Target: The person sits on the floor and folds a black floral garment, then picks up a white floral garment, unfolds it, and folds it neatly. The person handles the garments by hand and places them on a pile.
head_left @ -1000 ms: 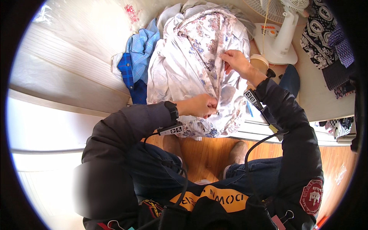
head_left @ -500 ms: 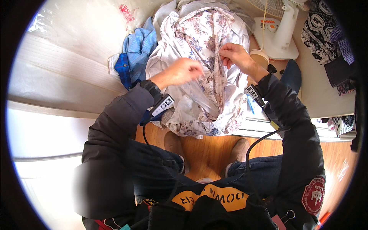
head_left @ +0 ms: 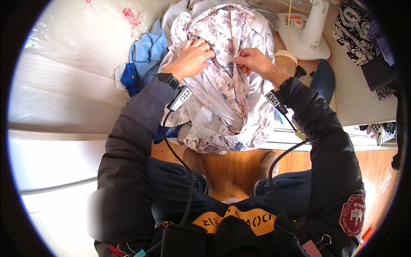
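Since the earlier frames, the left hand (head_left: 191,58) had been carried from the near hem up to the upper left of a white cloth garment with a brown-and-blue floral print (head_left: 216,100), while the right hand (head_left: 255,63) had been kept by its middle fold. That fold was pinched between the right thumb and forefinger; the left fingers were curled down on the fabric, and whether any was gripped cannot be told.

The garment was spread in wrinkles in front of the person, its near hem hung above the brown wooden floor (head_left: 231,169). A strip of fabric was left between the two hands. To the left, a pale wood-grained surface (head_left: 70,83) was lit brightly.

The garment's left side was bordered by a blue plaid cloth shirt (head_left: 147,53), its far side by crumpled grey cloth (head_left: 176,15). Just beside the right wrist, a tan round container with a cream rim (head_left: 286,61) was placed, with the base of a white plastic fan (head_left: 314,38) beyond it.
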Demonstrator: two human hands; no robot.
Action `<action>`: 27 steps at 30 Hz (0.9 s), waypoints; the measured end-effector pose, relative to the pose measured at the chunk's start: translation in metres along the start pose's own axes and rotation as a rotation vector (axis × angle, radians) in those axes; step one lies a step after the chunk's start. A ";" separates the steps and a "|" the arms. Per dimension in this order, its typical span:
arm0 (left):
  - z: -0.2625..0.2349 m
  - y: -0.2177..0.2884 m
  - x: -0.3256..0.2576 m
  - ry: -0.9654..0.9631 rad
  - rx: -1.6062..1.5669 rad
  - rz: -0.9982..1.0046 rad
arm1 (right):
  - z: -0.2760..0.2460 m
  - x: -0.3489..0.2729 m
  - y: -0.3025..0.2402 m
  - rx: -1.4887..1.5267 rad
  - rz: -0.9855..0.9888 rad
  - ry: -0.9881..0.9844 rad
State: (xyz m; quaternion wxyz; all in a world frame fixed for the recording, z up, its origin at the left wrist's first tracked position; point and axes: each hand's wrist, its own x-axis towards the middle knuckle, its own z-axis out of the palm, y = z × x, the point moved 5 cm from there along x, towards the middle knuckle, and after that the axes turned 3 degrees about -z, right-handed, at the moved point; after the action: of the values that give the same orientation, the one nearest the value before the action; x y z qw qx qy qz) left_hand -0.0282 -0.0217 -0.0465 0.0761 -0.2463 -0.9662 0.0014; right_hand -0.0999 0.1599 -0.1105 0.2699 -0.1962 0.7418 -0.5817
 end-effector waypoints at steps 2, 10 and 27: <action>0.001 -0.003 0.005 -0.066 0.009 0.000 | 0.003 0.002 -0.001 0.058 -0.032 -0.046; -0.010 -0.008 -0.002 -0.025 -0.056 0.069 | -0.003 0.002 -0.008 0.202 -0.146 -0.127; -0.029 -0.006 -0.004 -0.057 -0.371 0.047 | -0.010 0.005 -0.014 -0.090 -0.313 -0.226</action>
State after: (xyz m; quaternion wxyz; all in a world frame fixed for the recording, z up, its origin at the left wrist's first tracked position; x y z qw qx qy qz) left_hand -0.0237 -0.0300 -0.0180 0.0018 -0.2785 -0.9456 -0.1682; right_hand -0.1104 0.1608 -0.0961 0.2485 -0.3852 0.6924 -0.5571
